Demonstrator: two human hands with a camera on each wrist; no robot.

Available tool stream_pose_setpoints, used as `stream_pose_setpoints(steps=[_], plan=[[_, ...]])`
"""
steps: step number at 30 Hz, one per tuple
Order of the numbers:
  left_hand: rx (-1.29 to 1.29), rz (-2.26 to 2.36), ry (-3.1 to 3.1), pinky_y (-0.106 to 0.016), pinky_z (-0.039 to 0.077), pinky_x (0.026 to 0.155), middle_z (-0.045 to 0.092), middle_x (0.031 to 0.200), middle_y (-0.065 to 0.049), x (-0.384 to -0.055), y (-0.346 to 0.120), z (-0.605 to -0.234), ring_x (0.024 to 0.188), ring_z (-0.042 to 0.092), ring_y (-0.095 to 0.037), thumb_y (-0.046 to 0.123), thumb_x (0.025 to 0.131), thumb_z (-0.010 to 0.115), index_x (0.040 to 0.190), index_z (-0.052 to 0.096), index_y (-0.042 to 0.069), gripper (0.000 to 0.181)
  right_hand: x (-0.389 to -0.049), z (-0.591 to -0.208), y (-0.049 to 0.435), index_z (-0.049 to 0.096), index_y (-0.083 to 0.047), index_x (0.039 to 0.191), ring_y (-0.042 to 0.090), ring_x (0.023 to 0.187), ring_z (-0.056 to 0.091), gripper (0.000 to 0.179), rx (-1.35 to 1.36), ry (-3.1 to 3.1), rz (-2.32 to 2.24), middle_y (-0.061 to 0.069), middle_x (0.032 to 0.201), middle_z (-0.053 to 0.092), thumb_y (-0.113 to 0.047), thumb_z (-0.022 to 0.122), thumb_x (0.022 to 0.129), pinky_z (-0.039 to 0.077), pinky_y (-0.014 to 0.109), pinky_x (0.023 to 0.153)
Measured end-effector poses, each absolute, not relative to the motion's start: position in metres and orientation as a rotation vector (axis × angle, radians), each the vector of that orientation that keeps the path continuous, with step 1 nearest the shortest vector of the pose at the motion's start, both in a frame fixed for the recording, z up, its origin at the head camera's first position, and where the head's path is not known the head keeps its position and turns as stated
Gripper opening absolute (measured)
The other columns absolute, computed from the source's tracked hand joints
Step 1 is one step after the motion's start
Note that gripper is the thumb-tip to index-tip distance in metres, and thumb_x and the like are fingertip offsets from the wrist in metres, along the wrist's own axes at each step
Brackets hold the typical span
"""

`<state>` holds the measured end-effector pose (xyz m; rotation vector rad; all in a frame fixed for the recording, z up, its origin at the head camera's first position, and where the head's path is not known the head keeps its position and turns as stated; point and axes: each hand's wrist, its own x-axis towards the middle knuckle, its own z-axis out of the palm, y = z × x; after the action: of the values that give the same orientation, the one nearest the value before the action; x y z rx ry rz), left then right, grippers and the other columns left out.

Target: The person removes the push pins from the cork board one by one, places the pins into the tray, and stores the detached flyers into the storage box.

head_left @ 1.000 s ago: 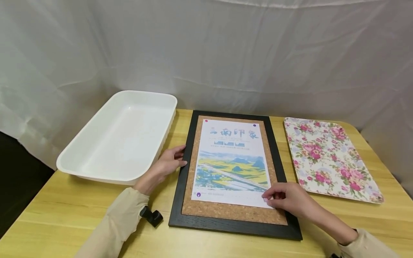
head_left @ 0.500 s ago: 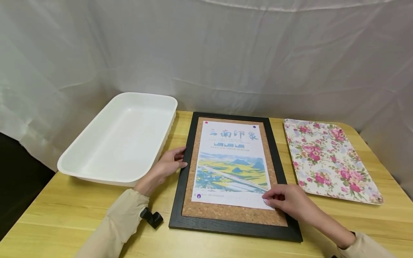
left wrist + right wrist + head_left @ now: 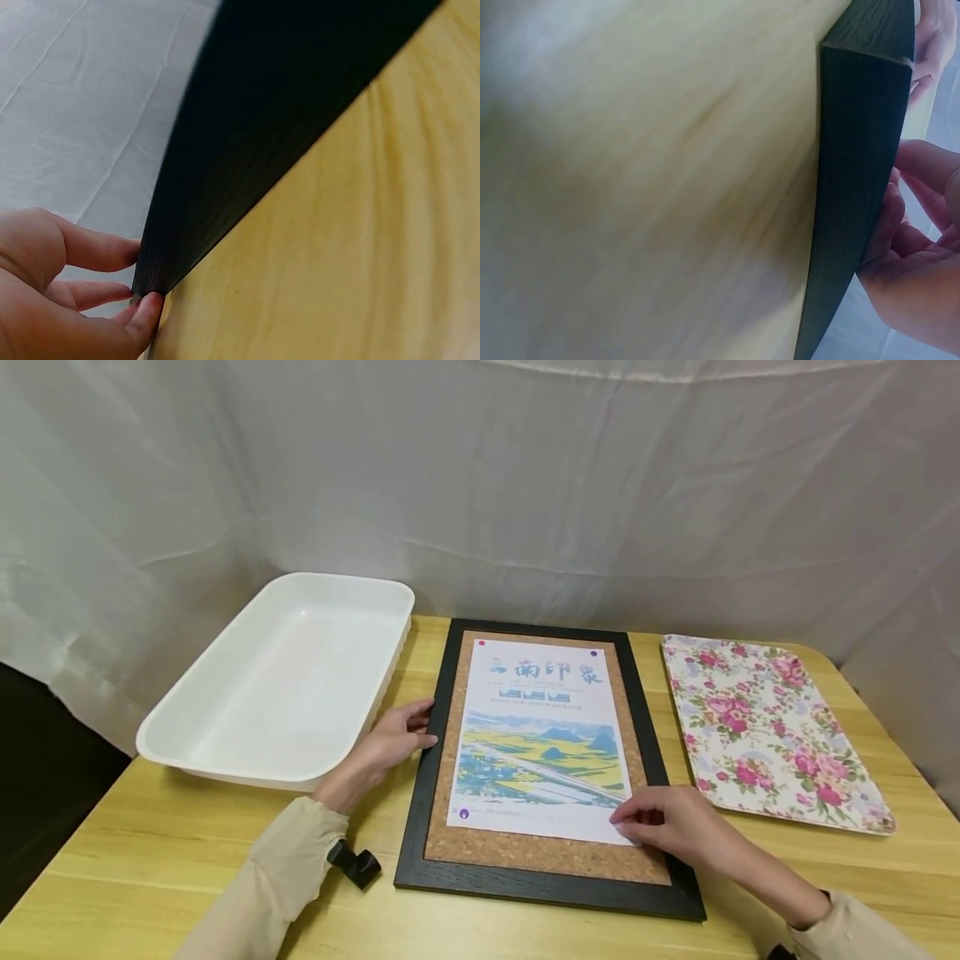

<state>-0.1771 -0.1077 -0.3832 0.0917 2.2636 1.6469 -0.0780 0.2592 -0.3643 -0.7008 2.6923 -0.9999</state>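
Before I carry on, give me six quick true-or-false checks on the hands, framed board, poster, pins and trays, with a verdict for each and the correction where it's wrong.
1. The left hand touches the left side of the black frame. True.
2. The right hand is at the lower right of the poster. True.
3. The red pin is at the poster's upper left corner. True.
4. No other pin is visible on the poster. False: a dark pin is at the upper right and a purple pin at the lower left.
5. The tray right of the black frame is plain white. False: the floral tray lies there; the white tray is on the left.
6. The black frame stands upright. False: it lies flat on the wooden table.
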Motion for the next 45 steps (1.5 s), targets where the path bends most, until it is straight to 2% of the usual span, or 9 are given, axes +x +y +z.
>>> stream_pose_setpoints(steps=[10, 18, 39, 45], plan=[[0.091, 1.680, 2.233, -0.044, 0.040, 0.102, 0.042, 0.140, -0.028, -0.1773, -0.1084, -0.3829, 0.128, 0.041, -0.039, -0.009, 0.092, 0.054, 0.151, 0.025, -0.003, 0.065, -0.0807, -0.3632, 0.2597, 0.078, -0.009, 0.094, 0.003, 0.069, 0.057, 0.010, -0.681, 2.634, -1.028, 0.000, 0.091, 0.070, -0.009, 0.072, 0.087, 0.048, 0.024, 0.055], [0.093, 1.671, 2.232, -0.044, 0.039, 0.103, 0.042, 0.140, -0.027, -0.1768, -0.1080, -0.3847, 0.129, 0.041, -0.038, -0.008, 0.093, 0.054, 0.151, 0.025, -0.003, 0.065, -0.0805, -0.3634, 0.2601, 0.077, -0.012, 0.091, 0.002, 0.063, 0.052, 0.007, -0.666, 2.639, -1.010, -0.008, 0.085, 0.068, -0.010, 0.072, 0.087, 0.045, 0.023, 0.053], [0.159, 1.617, 2.253, -0.045, 0.039, 0.103, 0.040, 0.142, -0.028, -0.1766, -0.1090, -0.3846, 0.129, 0.040, -0.039, -0.005, 0.095, 0.054, 0.151, 0.024, -0.003, 0.064, -0.0786, -0.3676, 0.2605, 0.077, -0.011, 0.091, 0.002, 0.066, 0.056, 0.007, -0.707, 2.702, -1.029, -0.005, 0.086, 0.069, -0.008, 0.072, 0.086, 0.048, 0.024, 0.054], [0.182, 1.600, 2.262, -0.045, 0.038, 0.104, 0.038, 0.143, -0.029, -0.1767, -0.1098, -0.3857, 0.131, 0.039, -0.039, -0.006, 0.095, 0.053, 0.151, 0.023, -0.004, 0.064, -0.0772, -0.3697, 0.2597, 0.076, -0.011, 0.094, 0.000, 0.064, 0.052, 0.009, -0.777, 2.737, -0.987, -0.010, 0.082, 0.064, -0.007, 0.072, 0.086, 0.046, 0.023, 0.054]])
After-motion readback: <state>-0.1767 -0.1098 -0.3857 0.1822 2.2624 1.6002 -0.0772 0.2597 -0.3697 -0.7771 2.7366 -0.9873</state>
